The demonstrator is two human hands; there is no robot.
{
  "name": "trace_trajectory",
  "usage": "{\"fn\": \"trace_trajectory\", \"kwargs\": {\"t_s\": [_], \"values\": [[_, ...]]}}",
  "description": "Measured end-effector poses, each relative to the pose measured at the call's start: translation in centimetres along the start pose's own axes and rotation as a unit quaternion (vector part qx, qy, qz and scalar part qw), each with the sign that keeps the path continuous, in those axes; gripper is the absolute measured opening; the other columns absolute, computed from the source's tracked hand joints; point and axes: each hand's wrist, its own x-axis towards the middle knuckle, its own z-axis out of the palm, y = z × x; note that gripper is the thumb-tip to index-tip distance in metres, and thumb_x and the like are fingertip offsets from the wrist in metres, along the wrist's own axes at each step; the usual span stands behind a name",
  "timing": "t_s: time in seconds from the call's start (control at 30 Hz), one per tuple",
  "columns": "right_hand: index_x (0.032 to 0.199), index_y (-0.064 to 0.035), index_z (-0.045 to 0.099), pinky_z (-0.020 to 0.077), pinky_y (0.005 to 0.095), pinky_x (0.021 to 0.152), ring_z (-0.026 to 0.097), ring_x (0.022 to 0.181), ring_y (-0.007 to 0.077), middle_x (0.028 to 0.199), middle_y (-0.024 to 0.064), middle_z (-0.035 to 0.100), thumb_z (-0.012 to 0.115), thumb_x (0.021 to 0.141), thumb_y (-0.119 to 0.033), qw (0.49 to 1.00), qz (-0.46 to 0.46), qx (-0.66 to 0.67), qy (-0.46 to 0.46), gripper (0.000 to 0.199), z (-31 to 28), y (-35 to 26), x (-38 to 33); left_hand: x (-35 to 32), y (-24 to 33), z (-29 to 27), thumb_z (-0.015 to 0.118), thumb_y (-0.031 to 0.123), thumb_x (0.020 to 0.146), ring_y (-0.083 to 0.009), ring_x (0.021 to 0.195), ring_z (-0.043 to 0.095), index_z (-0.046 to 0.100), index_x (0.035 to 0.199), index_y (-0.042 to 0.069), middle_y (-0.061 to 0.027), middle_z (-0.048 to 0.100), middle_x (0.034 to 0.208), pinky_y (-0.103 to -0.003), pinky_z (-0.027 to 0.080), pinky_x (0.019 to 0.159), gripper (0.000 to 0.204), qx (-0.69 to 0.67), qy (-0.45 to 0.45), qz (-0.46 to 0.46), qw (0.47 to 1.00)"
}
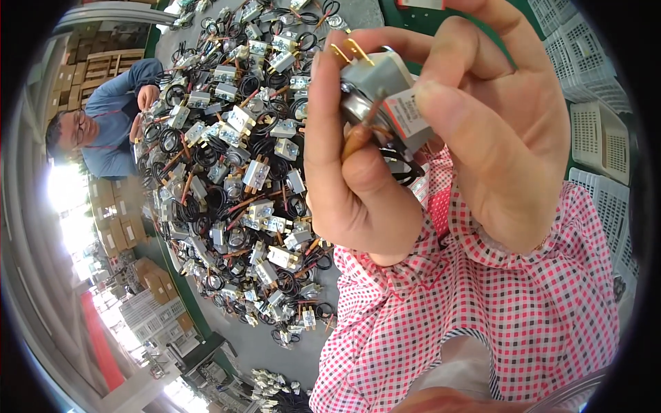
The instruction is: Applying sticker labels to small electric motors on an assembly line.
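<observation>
Up close at the top right, my left hand (372,172) is closed round a small thermostat (379,76). It has a pale grey body, brass blade terminals pointing up, a shiny metal part, and a copper-coloured piece near my thumb. Dark wire or tubing shows below. My right hand (506,131) comes from the right, fingers curled. Its thumb and a finger pinch the edge of a white and orange label (407,113), which lies against the thermostat's side. Whether the label is stuck down there I cannot tell. A big pile of similar thermostats (255,175) with coiled black leads covers the grey table.
Across the table at the left, a person in blue (110,124) reaches to the pile's edge. Pale plastic crates (599,141) stand at the right. Cardboard boxes (113,213) are stacked at the far left. Another red and white label (421,3) lies on a green surface at the top.
</observation>
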Motion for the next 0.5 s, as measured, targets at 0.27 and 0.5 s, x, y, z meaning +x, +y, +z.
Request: {"fn": "trace_trajectory", "kwargs": {"t_s": [0.27,0.5], "values": [[0.134,0.0043,0.021,0.0394,0.0375,0.094,0.053,0.106,0.0259,0.103,0.0131,0.046,0.055,0.085,-0.005,1.0,-0.015,-0.008,0.001,0.06,-0.8,0.6,0.3,-0.5,-0.5,0.2,0.038,0.042,0.095,-0.026,0.102,0.057,0.033,0.13,-0.012,-0.0261,0.048,0.125,-0.031,0.048,0.083,0.064,0.004,-0.008,0.0,1.0],[0.135,0.0044,0.02,0.0379,0.0388,0.095,0.052,0.108,0.0269,0.107,0.0145,0.042,0.056,0.085,-0.006,1.0,-0.024,-0.006,-0.005,0.062,-1.2,0.9,0.4,-0.8,-0.9,0.0,0.038,0.042,0.095,-0.0261,0.102,0.057,0.033,0.13,-0.012,-0.026,0.048,0.125,-0.031,0.048,0.083,0.064,0.018,-0.009,0.006,1.0]]}}
